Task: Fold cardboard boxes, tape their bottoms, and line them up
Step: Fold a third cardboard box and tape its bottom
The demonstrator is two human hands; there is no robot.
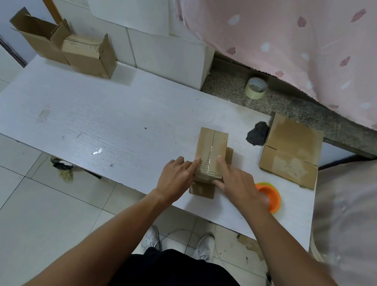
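Neither hand is gripping: the left hand (pixel 176 178) and right hand (pixel 237 186) are pressing straight fingers onto the near end of the taped box (pixel 212 147), which is lying on the white table (pixel 85 119), beside an orange tape roll (pixel 271 195).

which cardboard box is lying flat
The flat box on the right, beside the black lump. The taped box under the left hand and right hand and the two far boxes are folded up.

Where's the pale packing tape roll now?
Head view, upper right of centre: the pale packing tape roll sits on the speckled stone ledge behind the white table, just below the pink curtain.
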